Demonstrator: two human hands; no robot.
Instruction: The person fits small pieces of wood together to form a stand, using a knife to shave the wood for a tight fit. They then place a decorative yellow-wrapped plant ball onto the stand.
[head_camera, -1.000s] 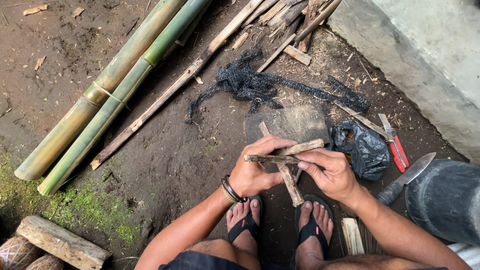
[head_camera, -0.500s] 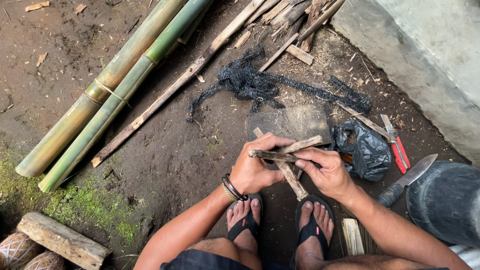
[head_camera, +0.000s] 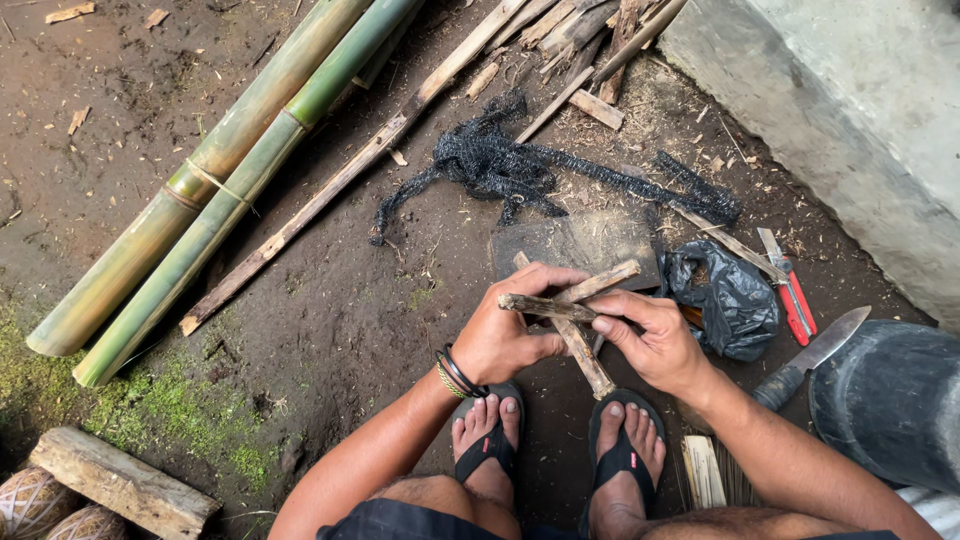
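Note:
My left hand (head_camera: 505, 325) and my right hand (head_camera: 655, 340) are held together over my sandalled feet, both gripping a small bundle of short wooden sticks (head_camera: 572, 305). The sticks cross each other, with one pointing down toward my right foot. The left wrist wears dark bracelets (head_camera: 455, 374). Just beyond my hands a flat dark board (head_camera: 580, 245) lies on the dirt. A tangle of black netting (head_camera: 520, 170) stretches across the ground behind it.
Two long green bamboo poles (head_camera: 215, 190) and a thin split strip (head_camera: 330, 195) lie at the left. A black plastic bag (head_camera: 730, 300), red-handled cutters (head_camera: 790, 295), a large knife (head_camera: 815, 355) and a dark basin (head_camera: 895, 400) sit at the right, by a concrete wall (head_camera: 850, 110). A log (head_camera: 120, 485) lies bottom left.
My hands have shifted slightly on the sticks, turning the bundle a little. Nothing else has moved.

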